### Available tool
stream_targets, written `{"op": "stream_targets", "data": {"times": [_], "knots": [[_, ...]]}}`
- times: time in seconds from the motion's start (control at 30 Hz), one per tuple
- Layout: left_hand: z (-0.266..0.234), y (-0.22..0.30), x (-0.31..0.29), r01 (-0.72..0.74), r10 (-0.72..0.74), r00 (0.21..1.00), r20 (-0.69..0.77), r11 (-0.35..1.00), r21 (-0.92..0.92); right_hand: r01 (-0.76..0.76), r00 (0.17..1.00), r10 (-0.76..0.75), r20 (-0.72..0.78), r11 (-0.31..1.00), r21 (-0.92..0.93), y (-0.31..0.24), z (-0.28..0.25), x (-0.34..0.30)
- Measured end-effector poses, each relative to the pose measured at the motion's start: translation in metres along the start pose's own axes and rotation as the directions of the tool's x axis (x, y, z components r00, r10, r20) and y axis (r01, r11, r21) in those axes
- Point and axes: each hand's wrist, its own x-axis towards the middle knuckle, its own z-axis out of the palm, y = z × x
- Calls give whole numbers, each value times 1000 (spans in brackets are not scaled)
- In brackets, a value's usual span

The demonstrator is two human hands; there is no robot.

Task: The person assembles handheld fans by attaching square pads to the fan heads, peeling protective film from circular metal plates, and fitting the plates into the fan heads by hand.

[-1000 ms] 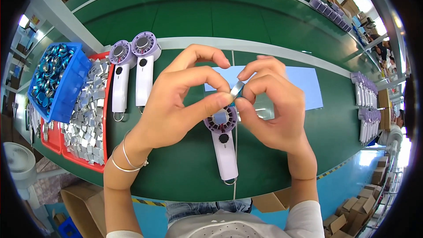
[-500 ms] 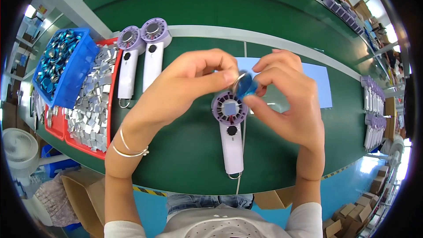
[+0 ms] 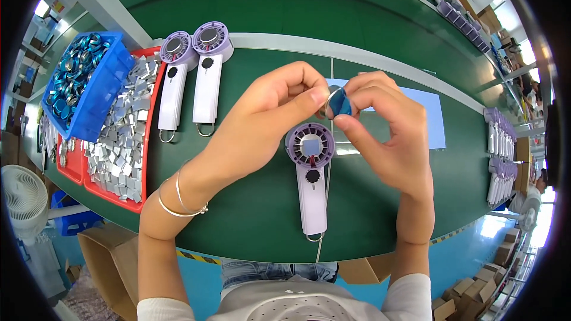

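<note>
My left hand [image 3: 279, 98] pinches the edge of a small round metal disc [image 3: 325, 110], held in the air above the desk. Blue film [image 3: 341, 102] stands out from the disc's face, and my right hand [image 3: 389, 122] has it between thumb and fingers. How much of the film still clings to the disc cannot be made out. Just below lies a white and purple handheld fan [image 3: 311, 196], its round head away from me. In the middle of that head sits a square grey pad [image 3: 311, 147], with red wire beside it.
Two similar fans [image 3: 205, 86] lie at the left. Beside them a red tray [image 3: 146, 160] holds many silver squares, and a blue bin [image 3: 107, 104] of blue-filmed discs rests on it. A light blue sheet [image 3: 428, 119] lies behind my right hand. More fans [image 3: 501, 154] are stacked far right.
Both hands have shifted slightly right with the disc. The blue film now stands more upright beside the disc. The fan below has stayed in place.
</note>
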Motion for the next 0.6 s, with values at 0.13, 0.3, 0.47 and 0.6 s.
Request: {"op": "stream_targets", "data": {"times": [0.13,0.3,0.47,0.6], "knots": [[-8,1,3,87,-85,992,98,996,-15,69,991,-59,116,994,-86,-2,-11,-1],[-12,2,6,184,-184,955,231,983,22,156,971,-119,206,972,-174,-5,-19,-4],[-18,2,7,220,-239,939,246,970,101,171,966,-99,241,939,-297,-4,-19,-6],[-19,4,10,291,-299,912,281,954,72,261,962,-173,211,806,-530,-10,-14,-5]]}}
